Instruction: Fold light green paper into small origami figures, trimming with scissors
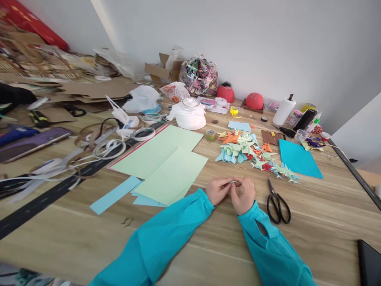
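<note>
Nearest, on the worktop (315,226), a flat black device (370,264) lies to the right of the scissors (273,193), cut off by the frame. To the left of the scissors, the left hand (218,190) and right hand (244,194) meet, fingertips drawn narrow around a small pale piece of paper (233,182); its folds are too small to read. Since the fingers cover most of it, a crooked crease could easily go unnoticed, and uneven pulling between the hands might tear it. The scissors lie just beside the right sleeve (262,234), points away from the person; a sideways sweep of that arm could knock them or snag on a handle. Farther left of the scissors are a blue strip (114,195) and overlapping pale green sheets (175,174), which the left elbow might drag askew if it swung outward. Beyond the scissors, folded paper shapes (238,149) lie heaped close to the blade tips, so a forward push could crush or scatter them; a blue sheet (299,159) lies beyond and to the right of the scissors
</note>
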